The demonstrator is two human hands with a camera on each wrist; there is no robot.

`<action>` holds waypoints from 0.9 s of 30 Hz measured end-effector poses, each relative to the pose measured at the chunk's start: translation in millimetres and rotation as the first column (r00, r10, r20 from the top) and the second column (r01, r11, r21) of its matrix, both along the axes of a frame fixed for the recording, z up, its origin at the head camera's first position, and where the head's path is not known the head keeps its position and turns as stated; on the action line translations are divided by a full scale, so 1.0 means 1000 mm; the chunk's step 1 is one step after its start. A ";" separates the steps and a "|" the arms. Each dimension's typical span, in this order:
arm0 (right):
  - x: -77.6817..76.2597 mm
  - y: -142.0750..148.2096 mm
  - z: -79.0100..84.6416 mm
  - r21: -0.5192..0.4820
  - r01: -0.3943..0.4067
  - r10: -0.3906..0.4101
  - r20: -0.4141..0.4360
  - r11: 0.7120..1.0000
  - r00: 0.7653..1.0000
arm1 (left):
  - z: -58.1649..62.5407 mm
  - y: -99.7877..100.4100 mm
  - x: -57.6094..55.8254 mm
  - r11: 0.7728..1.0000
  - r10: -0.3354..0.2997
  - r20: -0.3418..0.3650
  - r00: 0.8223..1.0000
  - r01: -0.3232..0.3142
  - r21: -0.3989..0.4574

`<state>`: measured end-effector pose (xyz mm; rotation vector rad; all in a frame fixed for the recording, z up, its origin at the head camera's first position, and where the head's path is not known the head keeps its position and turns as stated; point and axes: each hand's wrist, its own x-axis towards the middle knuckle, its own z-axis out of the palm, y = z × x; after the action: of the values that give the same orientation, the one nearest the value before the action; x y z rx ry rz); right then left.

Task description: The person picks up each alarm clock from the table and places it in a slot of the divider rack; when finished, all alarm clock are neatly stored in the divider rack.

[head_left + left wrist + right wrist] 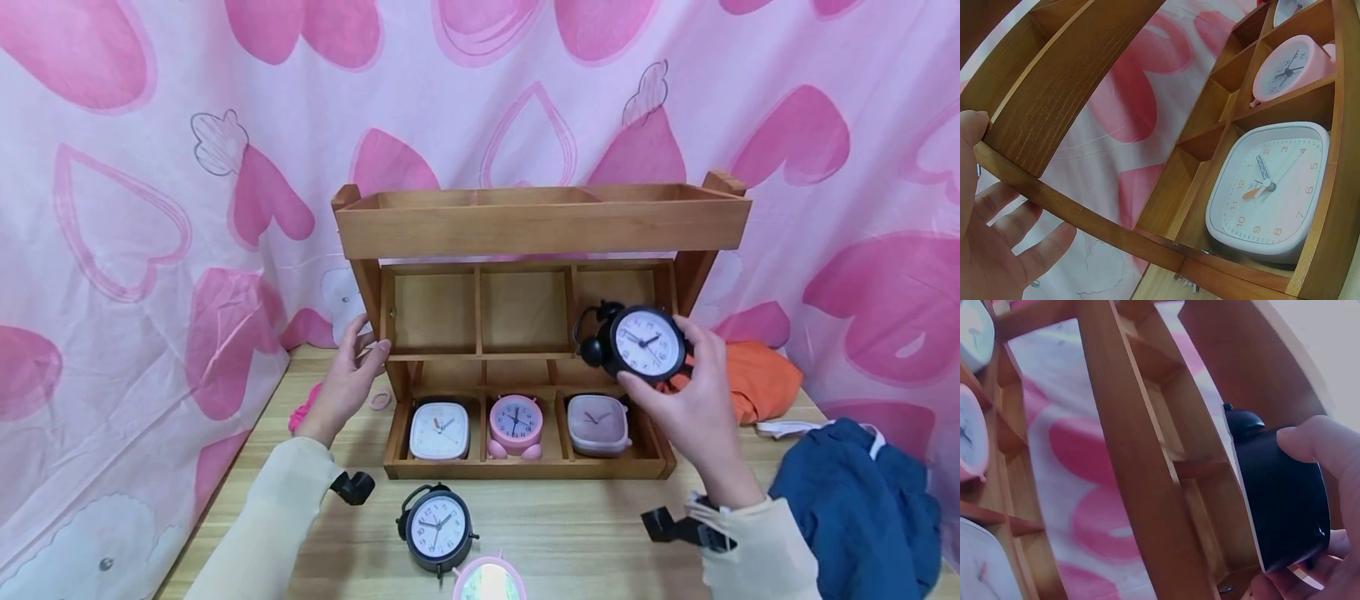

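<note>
My right hand (697,400) holds a black twin-bell alarm clock (647,342) in front of the right compartment of the wooden shelf's (540,233) middle tier. The clock is tilted, its bells toward the left and its white dial facing me. In the right wrist view, thumb and fingers clasp its black case (1282,500). My left hand (348,379) grips the shelf's left side, thumb at the front edge. Along the bottom tier sit a white square clock (438,431), a pink round clock (515,421) and a pale purple-grey clock (597,422), one per compartment.
Another black alarm clock (437,525) lies on the table (570,533) before the shelf. A pink-rimmed clock (489,579) is cut off by the lower frame edge. Orange cloth (765,379) and blue cloth (855,500) lie right; a pink scrunchie (303,408) lies left.
</note>
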<state>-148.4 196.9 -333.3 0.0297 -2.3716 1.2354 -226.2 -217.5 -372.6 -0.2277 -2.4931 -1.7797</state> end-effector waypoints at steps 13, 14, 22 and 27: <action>-0.052 -0.010 0.008 0.001 0.124 -0.122 -0.135 0.992 0.983 | 0.001 0.000 0.001 1.000 -0.001 -0.003 1.000 0.001 0.008; -0.053 -0.010 0.008 0.000 0.134 -0.132 -0.145 0.991 0.981 | 0.001 0.000 0.001 1.000 -0.002 -0.002 1.000 0.002 0.007; -0.055 -0.009 -0.001 -0.027 0.207 -0.209 -0.131 0.978 0.969 | 0.000 0.000 0.001 1.000 -0.005 0.003 1.000 0.005 -0.004; -0.064 -0.010 -0.006 0.080 0.227 -0.210 -0.172 0.971 0.962 | 0.001 0.000 0.002 1.000 0.002 0.009 1.000 -0.002 -0.013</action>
<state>-212.9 187.1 -339.8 -0.0946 -2.2244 0.9728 -224.6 -217.9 -371.7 -0.2191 -2.5108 -1.7677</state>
